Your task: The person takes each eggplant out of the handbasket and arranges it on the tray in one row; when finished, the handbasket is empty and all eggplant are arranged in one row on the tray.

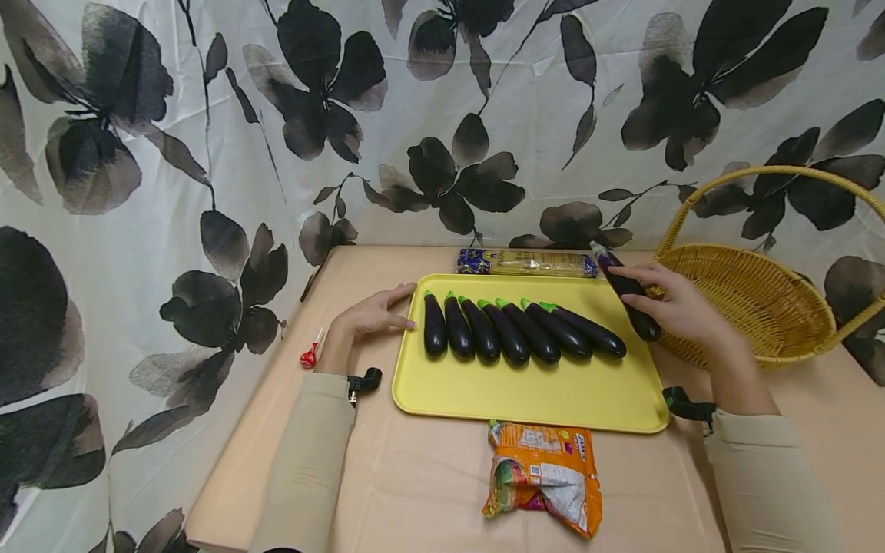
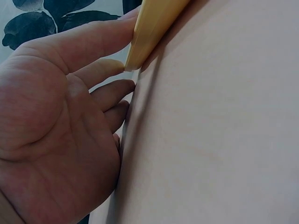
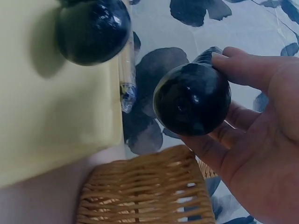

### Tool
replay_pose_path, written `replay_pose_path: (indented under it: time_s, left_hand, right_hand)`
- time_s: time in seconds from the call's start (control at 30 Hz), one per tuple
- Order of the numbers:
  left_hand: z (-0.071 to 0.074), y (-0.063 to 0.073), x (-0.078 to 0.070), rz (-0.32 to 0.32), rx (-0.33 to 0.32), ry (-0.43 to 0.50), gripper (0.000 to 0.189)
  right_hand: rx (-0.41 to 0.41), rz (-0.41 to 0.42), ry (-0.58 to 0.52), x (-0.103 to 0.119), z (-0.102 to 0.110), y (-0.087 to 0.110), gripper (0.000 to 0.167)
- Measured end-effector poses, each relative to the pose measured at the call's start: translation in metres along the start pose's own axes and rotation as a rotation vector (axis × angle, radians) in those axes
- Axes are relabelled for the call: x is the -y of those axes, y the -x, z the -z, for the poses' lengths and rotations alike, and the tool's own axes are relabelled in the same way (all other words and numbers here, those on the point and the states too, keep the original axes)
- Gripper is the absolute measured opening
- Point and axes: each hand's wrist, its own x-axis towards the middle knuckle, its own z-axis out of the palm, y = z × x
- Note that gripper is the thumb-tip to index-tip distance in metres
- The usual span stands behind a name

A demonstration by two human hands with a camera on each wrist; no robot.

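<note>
My right hand [image 1: 674, 299] grips a dark purple eggplant [image 1: 625, 296] between thumb and fingers, tilted over the right edge of the yellow tray [image 1: 525, 392]. In the right wrist view, the held eggplant [image 3: 192, 100] shows its rounded, shiny bottom end toward the camera. Several more eggplants [image 1: 513, 338] lie side by side on the tray, green stem ends pointing away from me. At the tray's left rim, my left hand [image 1: 369, 315] touches the edge with thumb and fingertips. Its relaxed fingers meet the tray edge [image 2: 152, 32] in the left wrist view.
A yellow wicker basket [image 1: 754, 299] with a tall handle stands right of the tray. Behind the tray lies a long clear-and-blue packet [image 1: 528, 263]; in front, an orange snack bag [image 1: 546, 476]. A red lollipop [image 1: 309, 356] rests near the table's left edge.
</note>
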Motion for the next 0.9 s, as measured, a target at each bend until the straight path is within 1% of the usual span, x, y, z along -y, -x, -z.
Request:
replay_pose_path:
  time_s: [0.23, 0.5, 0.6, 0.73, 0.9]
  left_hand:
    - [-0.001, 0.001, 0.002, -0.008, -0.001, 0.002, 0.1]
    - [-0.003, 0.0, 0.006, -0.016, -0.011, 0.025, 0.101]
    - [-0.003, -0.001, 0.007, -0.023, -0.01, 0.023, 0.101]
    - [-0.003, -0.002, 0.008, -0.03, -0.006, 0.014, 0.102]
    - [-0.002, -0.001, 0.006, -0.035, -0.005, 0.009, 0.102]
  right_hand:
    - [0.053, 0.019, 0.053, 0.0, -0.014, -0.003, 0.048]
    - [0.157, 0.056, 0.112, -0.001, -0.024, -0.004, 0.049]
    - [0.18, 0.059, 0.124, -0.001, -0.026, -0.005, 0.049]
    - [0.198, 0.057, 0.122, -0.002, -0.029, -0.005, 0.048]
    - [0.232, 0.045, 0.088, -0.007, -0.032, -0.006, 0.047]
